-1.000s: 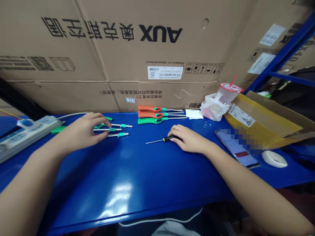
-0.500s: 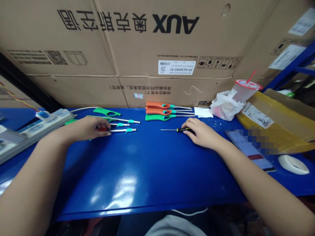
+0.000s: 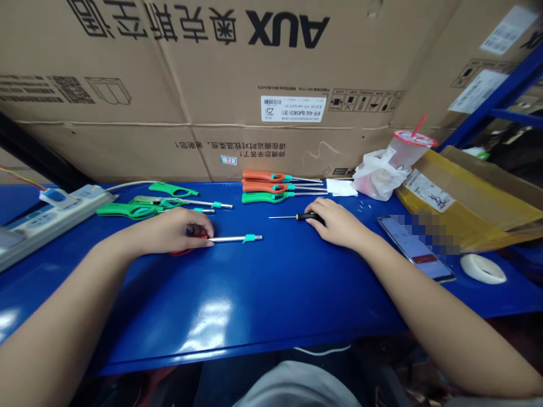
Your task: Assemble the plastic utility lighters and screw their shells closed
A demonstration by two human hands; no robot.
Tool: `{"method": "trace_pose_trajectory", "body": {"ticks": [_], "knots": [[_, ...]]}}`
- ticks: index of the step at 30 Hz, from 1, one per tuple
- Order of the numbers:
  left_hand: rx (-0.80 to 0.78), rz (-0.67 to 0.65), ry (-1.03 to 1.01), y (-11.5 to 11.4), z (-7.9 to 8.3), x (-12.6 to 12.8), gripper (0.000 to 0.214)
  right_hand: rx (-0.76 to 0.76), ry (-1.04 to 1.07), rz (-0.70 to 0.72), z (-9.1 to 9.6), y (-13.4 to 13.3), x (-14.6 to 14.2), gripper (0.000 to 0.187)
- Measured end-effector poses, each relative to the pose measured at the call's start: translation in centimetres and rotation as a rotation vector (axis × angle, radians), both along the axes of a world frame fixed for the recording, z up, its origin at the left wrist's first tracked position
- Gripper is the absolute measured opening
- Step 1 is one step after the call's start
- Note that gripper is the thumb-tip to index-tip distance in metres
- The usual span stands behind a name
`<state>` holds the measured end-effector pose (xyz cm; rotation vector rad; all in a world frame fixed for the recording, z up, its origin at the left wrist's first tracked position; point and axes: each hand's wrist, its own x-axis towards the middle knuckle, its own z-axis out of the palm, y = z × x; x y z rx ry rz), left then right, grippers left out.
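My left hand (image 3: pixel 178 230) is closed round the red handle of a long-necked lighter (image 3: pixel 231 239), whose metal tube with a teal tip lies on the blue table (image 3: pixel 254 294) pointing right. Behind it lie a few green-handled lighters (image 3: pixel 127 210). My right hand (image 3: pixel 337 223) rests on the black and yellow handle of a thin screwdriver (image 3: pixel 291 216), fingers curled over it; its shaft points left. Three more lighters (image 3: pixel 271 186), two orange and one green, lie in a row at the back.
A big cardboard box (image 3: pixel 254 85) stands behind the table. A white power strip (image 3: pixel 46 217) lies at the left. On the right are a phone (image 3: pixel 413 247), a tape roll (image 3: pixel 482 268), a yellow envelope (image 3: pixel 466 209), a drink cup in a plastic bag (image 3: pixel 382 169) and a white tissue (image 3: pixel 340 187).
My left hand took one lighter from the left group and drew it right and toward me. My right hand stayed on the screwdriver.
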<state>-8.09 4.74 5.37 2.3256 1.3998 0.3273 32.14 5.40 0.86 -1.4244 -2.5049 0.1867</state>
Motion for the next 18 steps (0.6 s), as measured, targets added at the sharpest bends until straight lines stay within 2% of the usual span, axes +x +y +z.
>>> {"method": "trace_pose_trajectory", "body": {"ticks": [3,7,12,18], "knots": [[-0.074,-0.219,-0.032,-0.8,-1.0,2.8,0.026,0.013,0.03,-0.023,-0.4,0.4,0.2,0.02],[-0.034,-0.33,-0.101,-2.2,-2.5,6.8,0.03,0.037,0.097,-0.047,-0.9,1.0,0.6,0.019],[0.033,-0.39,-0.096,-3.2,-3.2,11.4,0.016,0.078,0.16,-0.031,-1.5,1.2,0.7,0.017],[0.132,-0.386,-0.078,-1.7,-4.1,16.5,0.01,0.193,0.229,0.021,-1.1,0.9,0.5,0.02]]}}
